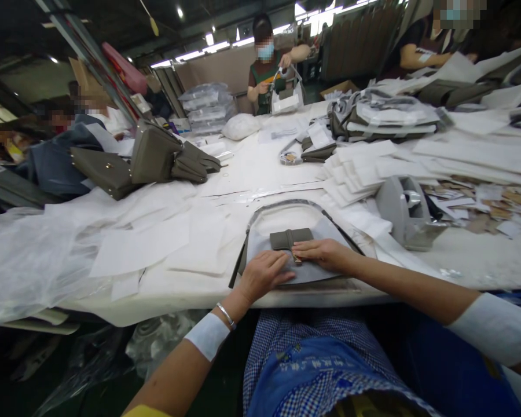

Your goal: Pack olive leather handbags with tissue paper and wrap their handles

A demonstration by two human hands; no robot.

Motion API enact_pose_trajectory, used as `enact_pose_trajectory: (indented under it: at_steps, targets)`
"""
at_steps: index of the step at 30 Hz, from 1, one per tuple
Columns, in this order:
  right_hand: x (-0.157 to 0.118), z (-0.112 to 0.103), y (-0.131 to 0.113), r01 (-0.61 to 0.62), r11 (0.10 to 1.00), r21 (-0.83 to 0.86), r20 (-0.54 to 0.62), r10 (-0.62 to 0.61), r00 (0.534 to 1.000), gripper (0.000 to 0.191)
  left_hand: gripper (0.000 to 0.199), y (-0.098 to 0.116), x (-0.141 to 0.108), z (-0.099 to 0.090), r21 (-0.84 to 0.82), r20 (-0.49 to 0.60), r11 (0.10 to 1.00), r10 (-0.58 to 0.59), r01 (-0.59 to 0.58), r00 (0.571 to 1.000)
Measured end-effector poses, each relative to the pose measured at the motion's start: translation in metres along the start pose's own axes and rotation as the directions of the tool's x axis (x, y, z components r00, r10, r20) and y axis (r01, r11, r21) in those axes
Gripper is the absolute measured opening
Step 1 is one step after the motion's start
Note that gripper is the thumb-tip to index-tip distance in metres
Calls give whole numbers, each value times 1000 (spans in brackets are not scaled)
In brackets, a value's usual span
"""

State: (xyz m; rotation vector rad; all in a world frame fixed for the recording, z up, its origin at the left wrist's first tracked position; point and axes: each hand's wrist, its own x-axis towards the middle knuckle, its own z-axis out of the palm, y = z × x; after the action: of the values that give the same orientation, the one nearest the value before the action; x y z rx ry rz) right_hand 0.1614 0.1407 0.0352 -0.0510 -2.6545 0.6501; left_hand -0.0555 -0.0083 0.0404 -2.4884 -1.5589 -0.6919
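A handbag with a pale sheet over its body lies at the table's front edge, its wrapped strap arched away behind it. On the sheet sits a grey-green flap piece with a small metal clasp. My left hand rests flat on the sheet at the lower left of the flap, fingers stretched out. From the right, my right hand lies with its fingertips at the flap's lower edge and the clasp, fingers extended. Neither hand has its fingers wrapped round anything.
White sheets spread to the left, below grey-green bags. A tape dispenser and paper stacks are at the right. Wrapped bags lie further back. Across the table, a masked person holds a bag; other people are at both sides.
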Motion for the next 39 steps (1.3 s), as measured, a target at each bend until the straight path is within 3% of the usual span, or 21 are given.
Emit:
enact_pose_trajectory:
  at_steps: [4,6,11,14,18,22,25,28,33,39]
  targets:
    - [-5,7,2,55,998,-11,-16,-56,998,36,33,4,-3,-3,-55,67,976,216,-213,974]
    - [-6,7,0,45,998,-37,-6,-45,999,34,34,5,-2,-3,-105,100,965,252,-241,963]
    - [10,-3,-10,-7,984,-177,83,22,996,25,31,13,1,-2,-242,116,967,106,-76,987]
    - [27,-8,-10,45,960,-277,193,10,981,13,30,20,2,-4,-289,138,957,25,16,990]
    - [39,-9,-5,144,932,-332,256,-57,965,16,31,26,1,-4,-302,124,953,4,34,992]
    - [40,-12,-17,43,906,-422,247,69,966,15,35,30,-3,0,-258,113,965,-8,37,994]
    - [24,-17,-36,-85,903,-421,193,181,964,20,41,33,-9,7,-177,100,983,-24,42,995]
    - [-11,-20,-51,-148,909,-390,32,174,984,35,48,36,-14,15,-84,83,995,-46,52,996]
    - [-69,-7,-43,-145,867,-478,-43,141,989,53,42,37,-13,23,37,69,999,-13,10,998]
    - [-72,8,-29,-140,855,-500,-75,119,990,45,46,38,-17,31,170,22,984,49,-52,999]
